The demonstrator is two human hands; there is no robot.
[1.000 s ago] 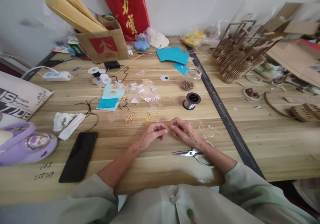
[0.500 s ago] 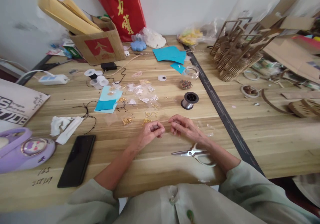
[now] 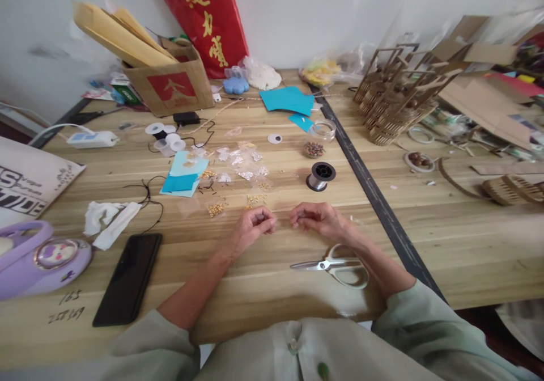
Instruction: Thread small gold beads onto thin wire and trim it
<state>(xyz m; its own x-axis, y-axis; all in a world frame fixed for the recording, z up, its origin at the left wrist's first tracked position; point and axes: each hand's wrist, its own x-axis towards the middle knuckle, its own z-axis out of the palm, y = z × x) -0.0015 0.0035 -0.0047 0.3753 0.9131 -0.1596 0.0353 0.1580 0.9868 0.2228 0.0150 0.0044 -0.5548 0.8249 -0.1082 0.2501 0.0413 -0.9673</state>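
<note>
My left hand [image 3: 257, 222] is closed in a pinch, thumb against the fingers, just in front of the small gold beads [image 3: 255, 198]. Facing it a short gap away, my right hand [image 3: 317, 219] also pinches, fingertips pointing left. Whatever either pinch holds is too small to make out. Beyond the right hand stands a spool of clear thread or thin wire [image 3: 315, 181] with a black flange. White-handled scissors [image 3: 327, 264] lie near my right forearm. To the left sits a heap of gold beads [image 3: 216, 210].
Small bags of silvery pieces [image 3: 246, 165], blue card [image 3: 181, 182] and a bowl of coloured beads [image 3: 314, 149] lie farther back. A black phone [image 3: 128, 279] rests at left. Small wooden baskets [image 3: 391, 111] crowd the back right beyond a black strip [image 3: 365, 182].
My right hand's fingers have drawn closer together and tilted down, and it has shifted slightly right. My left hand has moved a little left. The view has shifted slightly.
</note>
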